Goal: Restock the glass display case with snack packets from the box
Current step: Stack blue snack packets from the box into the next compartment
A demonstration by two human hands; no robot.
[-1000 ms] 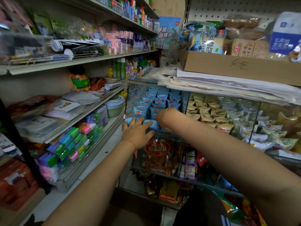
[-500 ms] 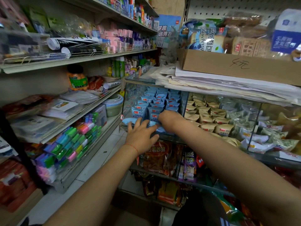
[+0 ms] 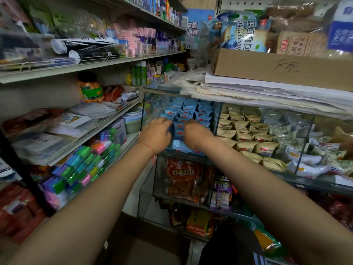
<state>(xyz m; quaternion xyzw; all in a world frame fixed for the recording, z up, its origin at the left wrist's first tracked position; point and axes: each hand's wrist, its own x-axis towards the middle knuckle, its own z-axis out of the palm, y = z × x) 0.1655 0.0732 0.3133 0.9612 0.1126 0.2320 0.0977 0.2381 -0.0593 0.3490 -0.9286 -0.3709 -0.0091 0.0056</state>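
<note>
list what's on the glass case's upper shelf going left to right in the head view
left hand → blue snack packets → right hand → tan snack packets → clear and white packets, all in the glass display case.

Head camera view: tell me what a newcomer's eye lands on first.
Two bare forearms reach into the glass display case, left hand and right hand among light-blue snack packets in its leftmost compartment. Above sits a brown cardboard box with handwriting.

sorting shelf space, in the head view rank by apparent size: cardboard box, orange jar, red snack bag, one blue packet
1. cardboard box, though it sits nearer the camera
2. red snack bag
3. orange jar
4. blue packet
</note>
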